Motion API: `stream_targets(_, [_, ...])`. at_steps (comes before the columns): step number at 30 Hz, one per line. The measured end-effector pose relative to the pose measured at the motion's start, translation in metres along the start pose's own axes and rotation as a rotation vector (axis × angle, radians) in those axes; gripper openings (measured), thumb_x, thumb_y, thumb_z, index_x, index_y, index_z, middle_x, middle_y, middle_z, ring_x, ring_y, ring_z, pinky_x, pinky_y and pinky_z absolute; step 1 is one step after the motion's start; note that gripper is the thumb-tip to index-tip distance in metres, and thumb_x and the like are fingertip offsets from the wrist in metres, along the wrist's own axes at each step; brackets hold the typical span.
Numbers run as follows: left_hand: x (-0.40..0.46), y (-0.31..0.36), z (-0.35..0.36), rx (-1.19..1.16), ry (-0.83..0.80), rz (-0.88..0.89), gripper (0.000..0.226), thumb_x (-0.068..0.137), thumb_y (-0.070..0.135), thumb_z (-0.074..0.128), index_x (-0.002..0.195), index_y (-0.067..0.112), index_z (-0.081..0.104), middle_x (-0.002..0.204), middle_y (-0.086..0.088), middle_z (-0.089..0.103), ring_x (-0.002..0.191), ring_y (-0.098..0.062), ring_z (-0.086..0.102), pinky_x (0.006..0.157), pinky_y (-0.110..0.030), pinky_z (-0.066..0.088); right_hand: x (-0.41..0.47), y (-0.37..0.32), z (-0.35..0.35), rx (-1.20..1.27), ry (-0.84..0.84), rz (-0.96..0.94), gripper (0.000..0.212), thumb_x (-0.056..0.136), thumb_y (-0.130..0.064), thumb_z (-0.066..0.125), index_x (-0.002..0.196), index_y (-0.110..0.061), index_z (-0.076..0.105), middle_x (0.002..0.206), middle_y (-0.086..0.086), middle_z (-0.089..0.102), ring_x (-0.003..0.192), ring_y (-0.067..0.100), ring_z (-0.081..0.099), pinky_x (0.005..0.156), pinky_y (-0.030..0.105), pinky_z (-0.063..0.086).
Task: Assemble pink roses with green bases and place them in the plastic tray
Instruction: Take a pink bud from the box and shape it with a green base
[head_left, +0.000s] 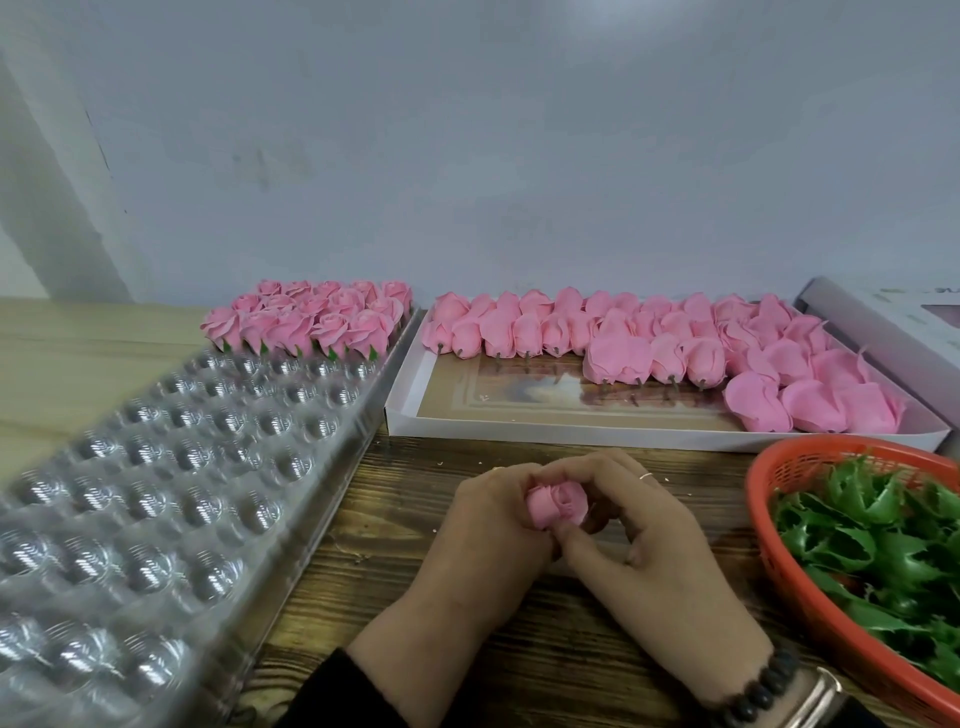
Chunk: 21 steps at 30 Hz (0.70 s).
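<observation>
Two hands, one pink rose

One pink rose (558, 505) sits between both hands above the wooden surface (415, 519), just in front of the white box (519, 428). The left hand (493, 525) curls round the rose from the left, its grip closed on the bloom. The right hand (644, 525) closes on it from the right, fingertips (571, 535) pinching at the lower edge of the petals; a thin ring shows on one finger and a dark bead bracelet (758, 686) sits at the wrist. Whether a green base is already on this rose cannot be told, as the fingers hide its underside.

Behind the rose, the white box holds rows of pink rose heads (649, 343) lying on their sides, with short dark stubs showing. To the left of the box, the clear plastic tray (171, 467) stretches towards the camera, its round pockets mostly unfilled; finished roses (311, 319) with green tips fill its far end, level with the box. To the right of the box, near the right hand, a red basket (779, 545) holds a heap of green bases (872, 535).
</observation>
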<state>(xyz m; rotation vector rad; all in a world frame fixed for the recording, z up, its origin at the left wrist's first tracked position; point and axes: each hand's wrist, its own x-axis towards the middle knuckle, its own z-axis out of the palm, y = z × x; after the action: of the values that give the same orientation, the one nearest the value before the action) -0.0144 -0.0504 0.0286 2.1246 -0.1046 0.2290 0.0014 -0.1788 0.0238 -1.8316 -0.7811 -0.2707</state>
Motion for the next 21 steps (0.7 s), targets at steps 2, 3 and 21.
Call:
stream_targets(2, [0.0,-0.001,0.003,0.007,-0.005,-0.005,0.021,0.08,0.01,0.067,0.096,0.023,0.071,0.086,0.006,0.072,0.083,-0.004,0.065,0.078,-0.028,0.054,0.0,0.0,0.003,-0.001,0.031,0.028,0.029,0.067,-0.003,0.056,0.085,-0.025,0.065,0.084,-0.011,0.059,0.083,0.005,0.057,0.069,0.008,0.041])
stream_targets(3, [-0.001,-0.001,0.004,0.007,-0.009,-0.004,0.017,0.081,0.013,0.067,0.095,0.023,0.07,0.086,0.007,0.071,0.082,-0.003,0.064,0.077,-0.027,0.054,-0.001,0.0,0.004,0.005,0.044,0.039,0.028,0.066,-0.004,0.055,0.083,-0.024,0.065,0.084,-0.011,0.058,0.082,0.005,0.057,0.068,0.008,0.04])
stream_targets(21, [-0.003,-0.001,-0.005,-0.089,-0.169,-0.097,0.061,0.066,0.017,0.081,0.117,0.029,0.048,0.104,0.003,0.061,0.096,-0.008,0.06,0.085,-0.025,0.05,0.0,-0.006,-0.004,0.14,0.064,0.174,0.033,0.068,0.013,0.066,0.067,-0.02,0.06,0.073,0.0,0.058,0.069,0.009,0.052,0.062,0.018,0.041])
